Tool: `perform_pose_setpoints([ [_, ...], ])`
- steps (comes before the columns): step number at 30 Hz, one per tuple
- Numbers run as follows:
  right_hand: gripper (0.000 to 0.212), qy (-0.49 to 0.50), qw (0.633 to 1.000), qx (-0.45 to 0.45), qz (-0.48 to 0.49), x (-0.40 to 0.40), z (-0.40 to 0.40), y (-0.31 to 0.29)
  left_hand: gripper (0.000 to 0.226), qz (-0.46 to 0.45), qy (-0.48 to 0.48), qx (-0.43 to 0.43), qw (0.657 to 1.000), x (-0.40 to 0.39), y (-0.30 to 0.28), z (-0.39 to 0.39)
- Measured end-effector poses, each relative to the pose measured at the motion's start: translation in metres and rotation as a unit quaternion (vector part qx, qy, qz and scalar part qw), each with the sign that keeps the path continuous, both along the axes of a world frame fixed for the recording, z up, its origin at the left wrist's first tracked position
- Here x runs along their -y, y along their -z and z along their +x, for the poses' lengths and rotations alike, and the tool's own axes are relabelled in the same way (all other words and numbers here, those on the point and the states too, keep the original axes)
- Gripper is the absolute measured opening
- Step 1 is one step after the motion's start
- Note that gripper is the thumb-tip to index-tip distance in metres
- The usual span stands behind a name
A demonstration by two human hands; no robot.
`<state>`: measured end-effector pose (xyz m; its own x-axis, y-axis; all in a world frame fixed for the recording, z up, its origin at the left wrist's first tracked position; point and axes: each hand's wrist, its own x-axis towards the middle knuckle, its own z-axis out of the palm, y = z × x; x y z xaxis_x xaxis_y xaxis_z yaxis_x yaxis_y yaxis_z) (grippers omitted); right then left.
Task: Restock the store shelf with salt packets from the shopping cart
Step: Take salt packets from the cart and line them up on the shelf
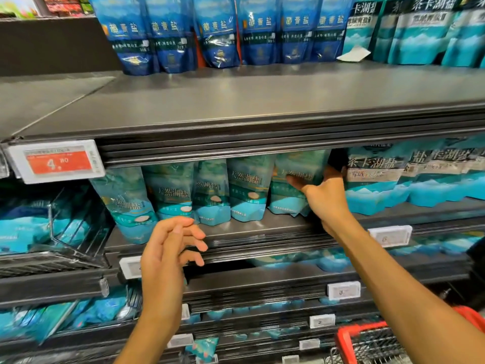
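starting at the far left, an orange price tag (61, 161) hangs on the shelf (262, 143) edge. below it, teal salt packets (168, 191) stand in a row on the shelf, the leftmost leaning. the left hand (168, 248) hovers in front of them, fingers loosely curled, holding nothing. further right, the right hand (324, 195) grips the rightmost salt packet (294, 179), thumb across its front, other fingers behind it. at bottom right, the red shopping cart (367, 342) peeks in.
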<state>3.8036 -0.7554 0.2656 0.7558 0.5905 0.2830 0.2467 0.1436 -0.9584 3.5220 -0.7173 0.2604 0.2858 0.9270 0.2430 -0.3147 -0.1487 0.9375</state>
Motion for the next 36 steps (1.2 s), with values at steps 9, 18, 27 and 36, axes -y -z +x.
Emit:
perform_pose_setpoints([
  [9,0.031,-0.048,0.998,0.029,-0.009,-0.013,-0.012,0.014,0.027,-0.011,-0.017,-0.005,1.0,0.0,0.013,-0.004],
  [18,0.015,-0.076,0.99,0.069,-0.094,0.006,-0.014,0.024,0.027,-0.004,-0.007,0.0,1.0,0.006,0.012,-0.004],
  [27,0.047,-0.068,0.979,0.148,-0.126,0.061,-0.017,0.026,0.018,0.001,0.033,-0.003,0.999,0.023,0.015,0.023],
  [36,0.012,0.05,0.985,0.152,-0.058,0.199,0.01,0.055,0.027,-0.006,0.163,-0.06,0.985,0.082,0.045,0.114],
])
